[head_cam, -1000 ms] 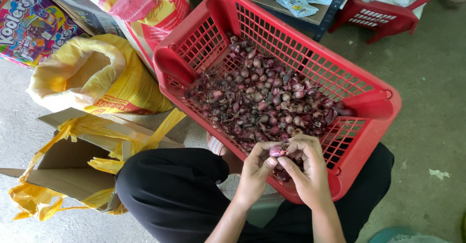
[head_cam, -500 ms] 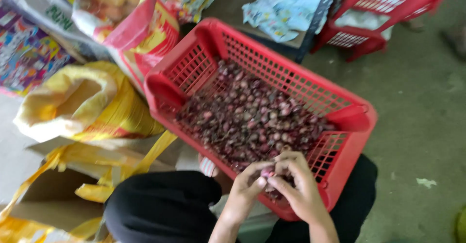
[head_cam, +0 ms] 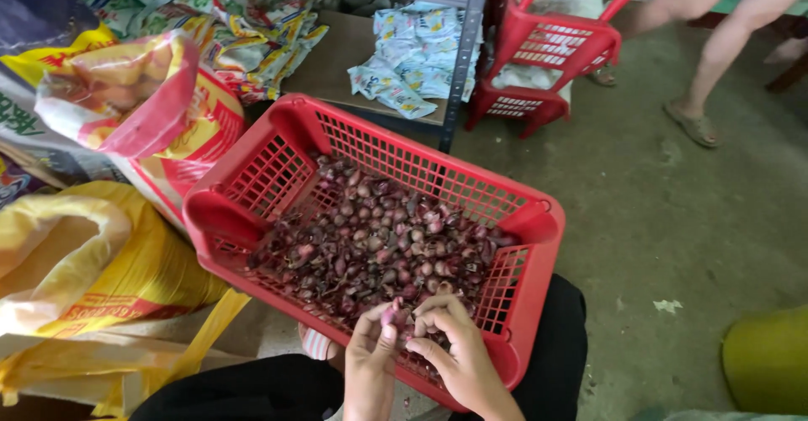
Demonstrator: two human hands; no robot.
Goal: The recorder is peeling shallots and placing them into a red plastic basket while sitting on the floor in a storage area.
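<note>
Grip of both hands meets on one small shallot (head_cam: 390,313) at the basket's 6 o'clock rim.

Left hand (head_cam: 369,362) pinches the shallot between thumb and fingers; right hand (head_cam: 454,349) curls its fingertips against it. Below them the red plastic basket (head_cam: 252,219), resting on the person's lap, holds a heap of shallots (head_cam: 379,244). Yellow sacks (head_cam: 109,278) lie at 9 o'clock; stacked red crates (head_cam: 547,51) stand at 1 o'clock.

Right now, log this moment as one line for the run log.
left hand: pinching one shallot | right hand: fingers on the same shallot | red basket: on lap, holds shallots | yellow sack: beside basket
</note>
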